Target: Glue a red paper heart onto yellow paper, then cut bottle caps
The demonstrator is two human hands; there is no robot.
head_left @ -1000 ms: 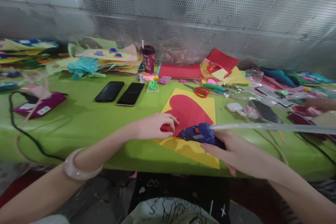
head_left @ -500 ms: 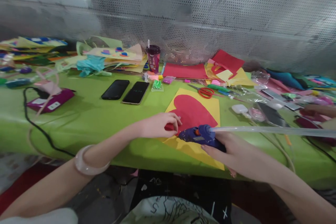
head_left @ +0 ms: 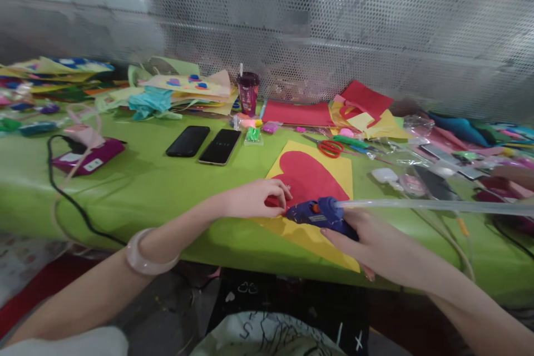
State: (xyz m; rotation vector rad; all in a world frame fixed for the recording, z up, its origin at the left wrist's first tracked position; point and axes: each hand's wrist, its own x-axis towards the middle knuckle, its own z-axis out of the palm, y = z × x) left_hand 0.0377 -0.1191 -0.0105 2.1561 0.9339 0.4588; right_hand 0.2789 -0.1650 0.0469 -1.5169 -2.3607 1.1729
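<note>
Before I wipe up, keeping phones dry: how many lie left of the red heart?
2, beyond the left hand: a black phone; right of it, a phone showing digits. Paper may hide more.

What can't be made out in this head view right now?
All in the head view:
Nozzle tip of the dark blue plastic glue gun: too small, beside the left hand; glue flow can't be told.
Lower part of the flat red heart: covered by that hand and the gun.
Far end of the long clear rod: cut off by the right edge.
Lettering on the purple lidded cup: too small.
</note>
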